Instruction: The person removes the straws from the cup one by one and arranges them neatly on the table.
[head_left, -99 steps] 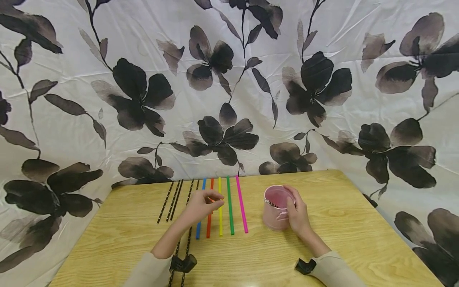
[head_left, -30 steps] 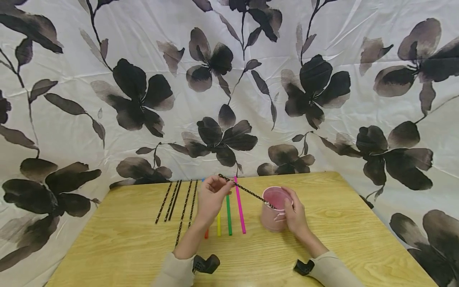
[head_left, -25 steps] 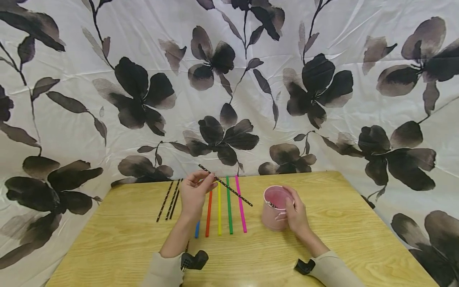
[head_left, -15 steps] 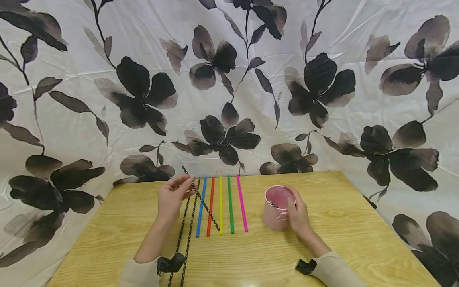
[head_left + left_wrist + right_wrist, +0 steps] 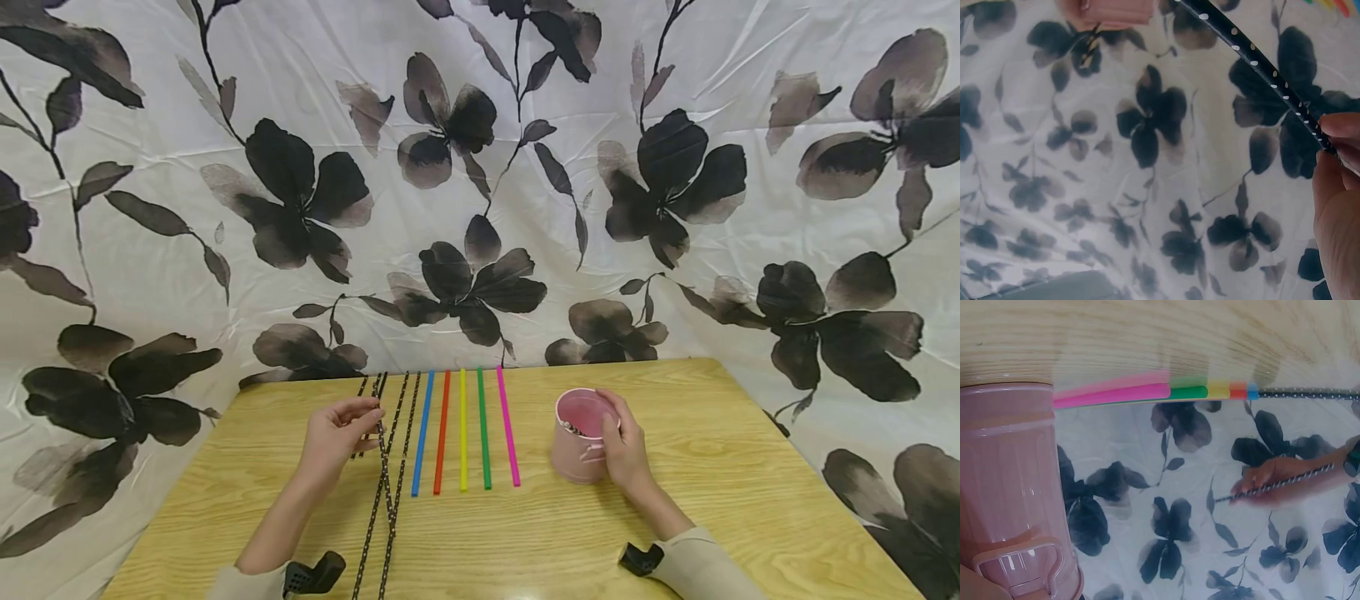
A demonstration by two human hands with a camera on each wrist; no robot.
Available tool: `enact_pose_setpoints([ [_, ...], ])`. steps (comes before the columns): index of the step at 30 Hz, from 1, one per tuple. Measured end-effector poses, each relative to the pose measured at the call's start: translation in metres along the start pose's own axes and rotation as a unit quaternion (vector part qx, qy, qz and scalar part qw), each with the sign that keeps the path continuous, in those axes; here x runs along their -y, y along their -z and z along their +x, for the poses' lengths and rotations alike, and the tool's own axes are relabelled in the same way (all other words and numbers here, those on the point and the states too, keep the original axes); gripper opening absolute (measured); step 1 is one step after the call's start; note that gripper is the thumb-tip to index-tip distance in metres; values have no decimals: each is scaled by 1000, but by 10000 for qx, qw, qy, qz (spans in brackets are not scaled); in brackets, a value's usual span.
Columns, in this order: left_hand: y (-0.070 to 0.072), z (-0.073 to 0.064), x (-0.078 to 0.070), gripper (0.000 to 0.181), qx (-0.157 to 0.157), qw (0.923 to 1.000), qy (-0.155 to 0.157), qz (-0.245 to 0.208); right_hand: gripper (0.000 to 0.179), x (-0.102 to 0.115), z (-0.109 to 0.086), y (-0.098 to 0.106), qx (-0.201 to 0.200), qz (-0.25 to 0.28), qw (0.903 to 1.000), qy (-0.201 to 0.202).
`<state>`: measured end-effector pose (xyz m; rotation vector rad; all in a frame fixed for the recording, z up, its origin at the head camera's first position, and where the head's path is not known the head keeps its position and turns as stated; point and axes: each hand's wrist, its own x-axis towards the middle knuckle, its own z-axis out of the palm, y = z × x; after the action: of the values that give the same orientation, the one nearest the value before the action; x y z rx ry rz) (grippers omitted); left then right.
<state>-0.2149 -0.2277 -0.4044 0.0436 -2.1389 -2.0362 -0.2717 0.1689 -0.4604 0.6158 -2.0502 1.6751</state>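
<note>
My left hand (image 5: 333,437) pinches a black straw with white dots (image 5: 382,467) near its far end. The straw slants toward the front and overlaps other dotted straws (image 5: 411,417) in the head view. In the left wrist view, thumb and fingertips close on the dotted straw (image 5: 1260,64) at the right edge. My right hand (image 5: 628,450) holds the side of a pink cup (image 5: 572,460), which stands tilted slightly toward me. Something black and white patterned (image 5: 573,430) shows just inside its rim. In the right wrist view, a wire-like clasp (image 5: 1019,556) sits on the cup's wall.
Blue (image 5: 422,433), red (image 5: 442,433), yellow (image 5: 463,433), green (image 5: 483,433) and pink (image 5: 508,429) straws lie side by side on the wooden table (image 5: 675,500). Several black straws lie to their left, partly behind my left hand. A floral cloth (image 5: 525,208) hangs behind the table.
The dotted straw's end was at the cup's mouth; my left hand has carried it left, across the coloured straws, to the black ones, turning it steeper. My right hand stays on the cup.
</note>
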Motion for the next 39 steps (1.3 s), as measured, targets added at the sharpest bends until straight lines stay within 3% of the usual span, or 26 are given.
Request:
enact_pose_setpoints([
  [6, 13, -3, 17, 36, 311, 9989, 169, 311, 34, -24, 0, 2, 79, -124, 9998, 135],
  [11, 24, -6, 30, 35, 477, 9971, 286, 528, 34, -29, -1, 1, -1, -269, 9995, 182],
  [17, 33, -12, 39, 37, 511, 9942, 455, 828, 34, -24, 1, 1, -13, -171, 9997, 153],
  [22, 39, -17, 49, 39, 537, 9904, 684, 1074, 34, -6, 0, 2, 46, -39, 9999, 86],
  [29, 44, -21, 59, 35, 461, 9881, 901, 1161, 34, 4, -2, 3, 256, 396, 9987, -217],
  [39, 51, -27, 71, 30, 542, 9827, 1042, 1433, 33, 6, -2, 0, -21, -182, 9997, 133],
])
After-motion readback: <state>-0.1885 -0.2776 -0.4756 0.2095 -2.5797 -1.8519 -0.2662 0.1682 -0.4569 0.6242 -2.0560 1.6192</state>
